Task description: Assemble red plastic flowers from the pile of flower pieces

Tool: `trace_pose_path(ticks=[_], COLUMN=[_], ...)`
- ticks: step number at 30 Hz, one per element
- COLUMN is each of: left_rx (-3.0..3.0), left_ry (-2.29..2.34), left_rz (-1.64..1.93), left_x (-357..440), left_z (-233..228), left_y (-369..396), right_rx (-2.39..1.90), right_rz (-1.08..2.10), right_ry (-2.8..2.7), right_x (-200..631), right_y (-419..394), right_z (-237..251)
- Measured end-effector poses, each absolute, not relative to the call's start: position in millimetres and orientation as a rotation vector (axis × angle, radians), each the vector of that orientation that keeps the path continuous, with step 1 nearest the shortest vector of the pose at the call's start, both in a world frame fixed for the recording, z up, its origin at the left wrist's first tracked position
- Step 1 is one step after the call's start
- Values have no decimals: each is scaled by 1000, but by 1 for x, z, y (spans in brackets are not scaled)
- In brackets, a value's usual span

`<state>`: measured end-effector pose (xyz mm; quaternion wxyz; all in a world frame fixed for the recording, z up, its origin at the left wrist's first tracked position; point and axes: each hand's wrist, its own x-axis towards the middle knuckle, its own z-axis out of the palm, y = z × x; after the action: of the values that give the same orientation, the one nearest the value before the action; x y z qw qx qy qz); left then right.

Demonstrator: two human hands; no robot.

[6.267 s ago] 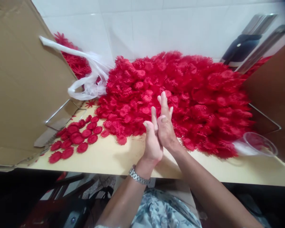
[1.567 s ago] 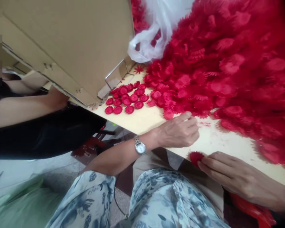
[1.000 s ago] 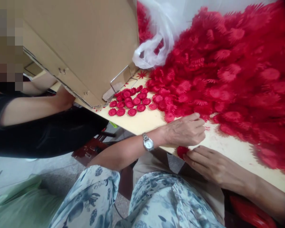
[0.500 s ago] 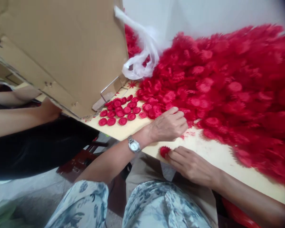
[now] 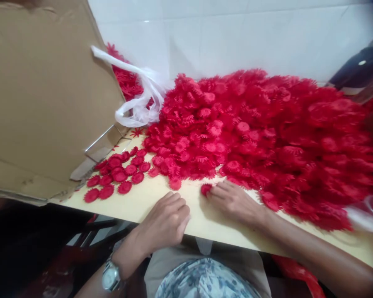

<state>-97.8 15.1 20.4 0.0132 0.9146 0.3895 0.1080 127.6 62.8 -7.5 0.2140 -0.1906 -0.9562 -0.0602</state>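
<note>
In my right hand (image 5: 233,202) the fingertips pinch a small round red flower piece (image 5: 205,189) with a fringed edge, low over the pale tabletop (image 5: 192,223). My left hand (image 5: 168,218), a silver watch on its wrist, is curled closed by the table's front edge; anything inside it is hidden. Beyond both hands lies a large heap of similar red flower pieces (image 5: 242,128). To the left, a smaller group of darker red discs (image 5: 119,176) is spread on the table.
A cardboard panel (image 5: 49,95) stands on the left, with a bent wire (image 5: 100,138) at its foot. Beside it hangs a white plastic bag (image 5: 139,109). White tiled wall (image 5: 205,37) runs behind the heap. Something dark (image 5: 357,68) shows at the upper right.
My view has swung to the right and up. The right hand, still pinching the red flower piece, has moved closer to the heap, while the left hand has drawn back toward the table's front edge.
</note>
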Motion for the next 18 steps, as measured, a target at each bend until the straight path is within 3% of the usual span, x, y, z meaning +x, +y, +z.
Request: trace_pose_path(ticks=[3, 12, 18], left_rx=[2830, 2639, 2559], left_ry=[1202, 1222, 1192], left_rz=[289, 874, 931], left_x=[-86, -89, -81], left_z=[15, 8, 3], left_y=[23, 13, 5], right_rx=[-600, -890, -809], right_rz=[-167, 26, -69], right_ry=[-2621, -2845, -2794], right_x=[138, 219, 203], right_y=[76, -5, 30], right_z=[-2, 18, 0])
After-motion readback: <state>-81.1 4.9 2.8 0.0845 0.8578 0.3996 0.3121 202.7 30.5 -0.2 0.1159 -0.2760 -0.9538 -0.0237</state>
